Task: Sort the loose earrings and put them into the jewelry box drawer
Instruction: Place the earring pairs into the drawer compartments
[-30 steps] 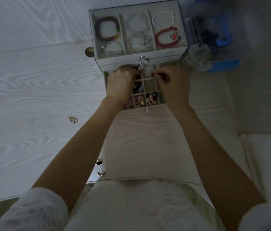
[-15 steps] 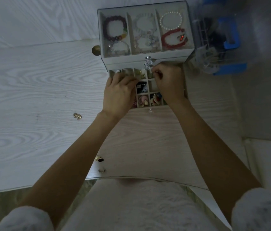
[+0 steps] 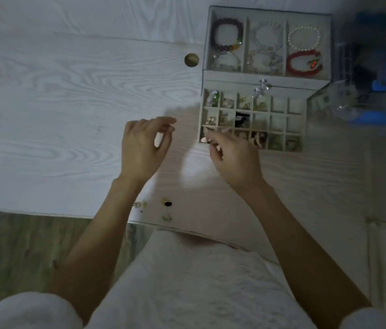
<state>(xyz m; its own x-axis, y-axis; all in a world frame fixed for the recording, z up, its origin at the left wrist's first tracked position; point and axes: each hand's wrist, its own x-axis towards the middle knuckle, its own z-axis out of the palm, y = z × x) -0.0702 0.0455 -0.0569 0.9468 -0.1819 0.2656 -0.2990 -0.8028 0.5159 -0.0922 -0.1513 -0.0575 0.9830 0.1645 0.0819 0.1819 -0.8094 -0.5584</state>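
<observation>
Nearest, at the table's (image 3: 45,129) near edge, three loose earrings lie between the forearms: a small pale one (image 3: 140,204) on the left, a gold one with a dark centre (image 3: 167,202) just right of it, and a thin ring-shaped one (image 3: 166,218) nearer still. Farther in, the left hand (image 3: 141,148) hovers over the bare tabletop with its fingers loosely curled and thumb apart, grasping nothing. To its right, the right hand (image 3: 233,154) reaches to the near left corner of the drawer (image 3: 251,119), thumb and forefinger pinched together on something small and shiny, probably an earring (image 3: 208,139), though it is too small to tell for sure. The drawer stands pulled out toward the person, split into small square cells; many on the left and along the near row hold earrings, and one middle cell looks dark. A clear knob (image 3: 261,87) sits at the drawer's far side. Beyond it, the jewelry box (image 3: 268,77) shows three top compartments with bracelets: dark beads on the left, pale ones in the middle, pearls and a red one on the right. A round brass disc (image 3: 191,60) lies just left of the box, and a blurred blue container (image 3: 374,91) stands to its right.
</observation>
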